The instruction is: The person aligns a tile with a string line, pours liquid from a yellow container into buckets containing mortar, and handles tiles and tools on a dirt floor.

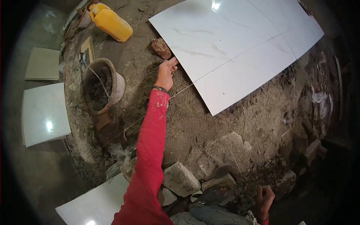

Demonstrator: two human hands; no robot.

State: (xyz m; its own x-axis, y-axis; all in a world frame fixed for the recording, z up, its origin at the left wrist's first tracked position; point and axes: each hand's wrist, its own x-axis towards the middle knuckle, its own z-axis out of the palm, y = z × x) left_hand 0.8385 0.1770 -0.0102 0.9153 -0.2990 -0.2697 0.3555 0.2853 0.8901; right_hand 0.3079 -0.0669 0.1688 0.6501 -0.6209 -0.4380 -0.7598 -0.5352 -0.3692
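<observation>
My left hand (166,73), at the end of a red sleeve, reaches forward to the left edge of the laid white marble-look tiles (228,45). Its fingers are stretched out with their tips at that edge, and it does not grip the tile. Just beyond the fingertips a reddish-brown rock (161,48) lies against the same edge. A thin taut string (182,91) runs past my wrist and on along the tiles. Low in the view, close to my knees, my right hand (264,198) is closed with curled fingers; what it holds, if anything, is hidden.
On the left stands a bucket (119,88) of dark mortar with a metal tool in it. A yellow jerrycan (114,26) lies behind it. Stacked white tiles (47,112) are at far left, another tile (95,202) at near left. Broken blocks (182,178) edge the sandy bed (225,129).
</observation>
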